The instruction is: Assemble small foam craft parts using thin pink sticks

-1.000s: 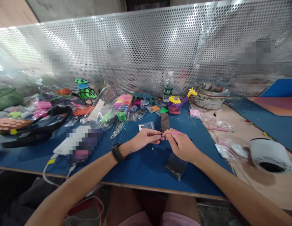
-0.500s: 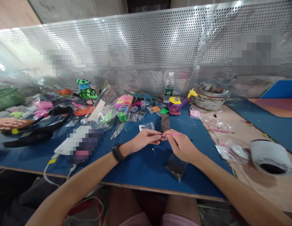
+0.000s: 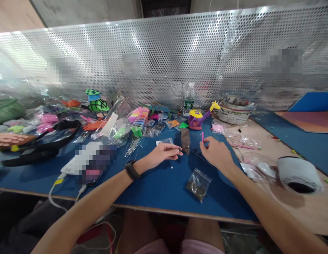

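Note:
My left hand (image 3: 164, 154), with a dark watch on its wrist, pinches a small dark lump (image 3: 180, 149) between thumb and fingertips. Off to the right, my right hand (image 3: 217, 154) is closed round a thin pink stick (image 3: 202, 137), which points upward. A flat grey-brown piece that looks like modelling clay (image 3: 185, 141) lies between the hands, just past the left fingertips. Nearer the table edge lies a clear zip bag (image 3: 199, 185) with dark brown stuff inside. A tiny white bead-like bit (image 3: 171, 167) rests below my left hand.
Behind the hands stand a yellow and purple giraffe figure (image 3: 197, 119) and a water bottle (image 3: 189, 100). Bagged coloured clay (image 3: 139, 118) and thin wires (image 3: 132, 146) lie left, beside a white power bank (image 3: 82, 157). A paper basket (image 3: 235, 110) and white round device (image 3: 298, 174) are right.
My right hand has moved right, away from my left hand, taking the pink stick with it. The zip bag is now fully uncovered. My left hand has stayed nearly still.

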{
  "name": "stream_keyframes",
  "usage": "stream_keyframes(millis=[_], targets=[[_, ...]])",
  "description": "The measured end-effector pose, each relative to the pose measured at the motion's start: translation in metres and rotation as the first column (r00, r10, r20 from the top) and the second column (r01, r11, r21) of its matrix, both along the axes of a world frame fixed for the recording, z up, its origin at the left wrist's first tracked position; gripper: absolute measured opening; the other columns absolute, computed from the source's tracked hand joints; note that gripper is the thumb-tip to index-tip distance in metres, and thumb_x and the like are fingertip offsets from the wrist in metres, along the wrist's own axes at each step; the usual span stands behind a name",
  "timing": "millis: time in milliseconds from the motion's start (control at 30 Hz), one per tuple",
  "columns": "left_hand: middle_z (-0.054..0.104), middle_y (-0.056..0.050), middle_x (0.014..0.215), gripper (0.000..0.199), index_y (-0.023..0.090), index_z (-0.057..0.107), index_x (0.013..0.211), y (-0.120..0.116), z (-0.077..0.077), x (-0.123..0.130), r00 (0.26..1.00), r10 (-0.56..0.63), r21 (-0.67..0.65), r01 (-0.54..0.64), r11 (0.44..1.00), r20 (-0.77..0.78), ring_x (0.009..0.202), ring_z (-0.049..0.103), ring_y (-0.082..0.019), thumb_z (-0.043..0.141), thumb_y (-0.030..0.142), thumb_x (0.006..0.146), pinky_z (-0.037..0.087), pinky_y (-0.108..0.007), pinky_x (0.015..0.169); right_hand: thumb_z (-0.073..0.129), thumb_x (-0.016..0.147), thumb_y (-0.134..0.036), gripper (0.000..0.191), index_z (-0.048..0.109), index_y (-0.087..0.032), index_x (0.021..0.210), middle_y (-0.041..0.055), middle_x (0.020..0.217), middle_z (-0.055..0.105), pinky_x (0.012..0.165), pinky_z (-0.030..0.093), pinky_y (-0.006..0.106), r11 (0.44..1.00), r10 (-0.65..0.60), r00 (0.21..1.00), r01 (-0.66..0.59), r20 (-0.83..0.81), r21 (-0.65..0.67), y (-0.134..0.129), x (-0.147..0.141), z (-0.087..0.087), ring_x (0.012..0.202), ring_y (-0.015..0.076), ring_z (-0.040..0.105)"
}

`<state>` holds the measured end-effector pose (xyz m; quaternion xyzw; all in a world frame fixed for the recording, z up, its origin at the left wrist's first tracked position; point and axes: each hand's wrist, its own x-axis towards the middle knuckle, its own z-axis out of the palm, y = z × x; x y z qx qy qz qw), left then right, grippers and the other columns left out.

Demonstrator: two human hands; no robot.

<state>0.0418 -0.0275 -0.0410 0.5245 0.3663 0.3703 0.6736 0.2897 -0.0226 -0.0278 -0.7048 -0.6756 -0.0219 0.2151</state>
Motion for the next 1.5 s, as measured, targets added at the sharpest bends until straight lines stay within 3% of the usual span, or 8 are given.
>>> stream_keyframes(millis=[67, 133, 233, 300, 533, 867, 1100, 1500], targets=[[0.077, -0.012, 0.096, 0.044, 0.010, 0.074, 0.102, 0.001, 0.001, -0.001, 1.000, -0.002, 0.012, 0.001, 1.000, 0.007, 0.068, 0.065, -0.010, 0.086, 0.038, 0.070, 0.054, -0.027, 0.075, 0.055, 0.091, -0.039, 0.031, 0.065, -0.017, 0.110, 0.0056, 0.069, 0.070, 0.054, 0.031, 0.029, 0.999, 0.010, 1.000, -0.009, -0.029, 0.034, 0.000, 0.001, 0.003, 0.062, 0.0228, 0.063], [0.076, -0.012, 0.096, 0.043, 0.011, 0.074, 0.101, 0.003, 0.001, -0.003, 1.000, 0.002, 0.025, -0.003, 1.000, 0.016, 0.069, 0.065, -0.010, 0.086, 0.038, 0.071, 0.054, -0.027, 0.075, 0.055, 0.091, -0.037, 0.026, 0.068, -0.018, 0.103, 0.0020, 0.064, 0.067, 0.055, 0.034, 0.027, 0.975, 0.220, 0.973, -0.216, -0.074, 0.056, -0.006, -0.002, 0.006, 0.058, 0.0188, 0.061], [0.075, -0.011, 0.096, 0.041, 0.012, 0.072, 0.100, 0.005, 0.002, -0.006, 0.999, 0.026, 0.050, -0.027, 0.998, 0.027, 0.069, 0.064, -0.009, 0.086, 0.037, 0.071, 0.053, -0.027, 0.075, 0.054, 0.094, -0.037, 0.027, 0.075, -0.022, 0.084, -0.0017, 0.058, 0.066, 0.055, 0.037, 0.024, 0.755, 0.638, 0.750, -0.654, -0.173, -0.052, -0.022, -0.015, 0.008, 0.051, 0.0128, 0.057], [0.075, -0.010, 0.096, 0.040, 0.012, 0.072, 0.101, 0.007, 0.003, -0.008, 0.999, 0.030, 0.078, -0.032, 0.996, 0.025, 0.069, 0.064, -0.009, 0.085, 0.037, 0.072, 0.053, -0.028, 0.076, 0.056, 0.094, -0.036, 0.025, 0.079, -0.025, 0.091, -0.0019, 0.062, 0.070, 0.056, 0.039, 0.023, 0.622, 0.753, 0.633, -0.774, -0.180, -0.120, -0.033, -0.028, 0.003, 0.052, 0.0120, 0.059], [0.075, -0.010, 0.096, 0.040, 0.012, 0.073, 0.102, 0.008, 0.005, -0.009, 1.000, 0.008, 0.126, -0.007, 0.992, -0.010, 0.069, 0.063, -0.009, 0.083, 0.038, 0.073, 0.053, -0.027, 0.074, 0.055, 0.098, -0.038, 0.028, 0.076, -0.035, 0.115, 0.0023, 0.086, 0.080, 0.060, 0.045, 0.025, 0.730, 0.680, 0.730, -0.667, 0.063, -0.153, -0.044, -0.057, -0.016, 0.074, 0.0199, 0.073], [0.074, -0.012, 0.109, 0.039, 0.014, 0.067, 0.104, 0.006, 0.005, -0.011, 0.998, -0.053, 0.111, 0.052, 0.992, 0.013, 0.078, 0.069, -0.012, 0.083, 0.035, 0.075, 0.055, -0.027, 0.077, 0.060, 0.094, -0.029, 0.015, 0.075, -0.026, 0.093, -0.0043, 0.058, 0.068, 0.051, 0.036, 0.022, 0.645, 0.763, 0.646, -0.761, -0.015, 0.072, -0.043, -0.055, -0.016, 0.052, 0.0116, 0.062], [0.074, -0.007, 0.098, 0.037, 0.016, 0.067, 0.106, 0.002, 0.002, -0.008, 0.998, -0.064, 0.187, 0.060, 0.980, 0.017, 0.077, 0.069, -0.012, 0.080, 0.037, 0.079, 0.055, -0.029, 0.080, 0.058, 0.095, -0.031, 0.016, 0.071, -0.022, 0.096, -0.0054, 0.057, 0.062, 0.052, 0.039, 0.019, 0.690, 0.708, 0.677, -0.604, -0.201, 0.398, -0.046, -0.041, -0.003, 0.046, 0.0079, 0.054], [0.077, -0.009, 0.091, 0.040, 0.012, 0.073, 0.102, -0.006, 0.002, 0.003, 0.999, -0.032, 0.194, 0.036, 0.980, -0.021, 0.079, 0.072, -0.017, 0.085, 0.036, 0.071, 0.058, -0.032, 0.081, 0.058, 0.093, -0.031, 0.018, 0.075, -0.023, 0.094, -0.0033, 0.059, 0.065, 0.052, 0.041, 0.021, 0.731, 0.659, 0.730, -0.564, -0.181, 0.385, -0.038, -0.038, -0.006, 0.048, 0.0096, 0.055]])
